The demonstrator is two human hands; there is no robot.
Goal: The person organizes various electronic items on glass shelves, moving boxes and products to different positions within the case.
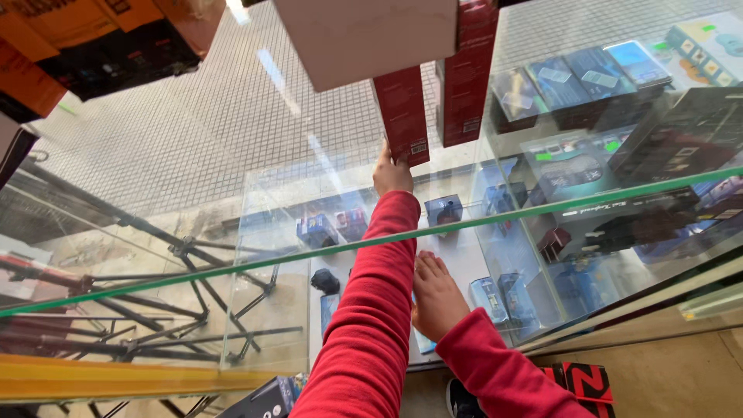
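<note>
Now left hand (392, 175) grips red box (402, 114) btm, right hand (436, 298) flat, open on glass shelf (255, 267).

we're on one head camera, looking steeply down through the glass shelves (433, 232) of a display case (588, 310), close in, both red sleeves (371, 325) reaching out from under us
</note>
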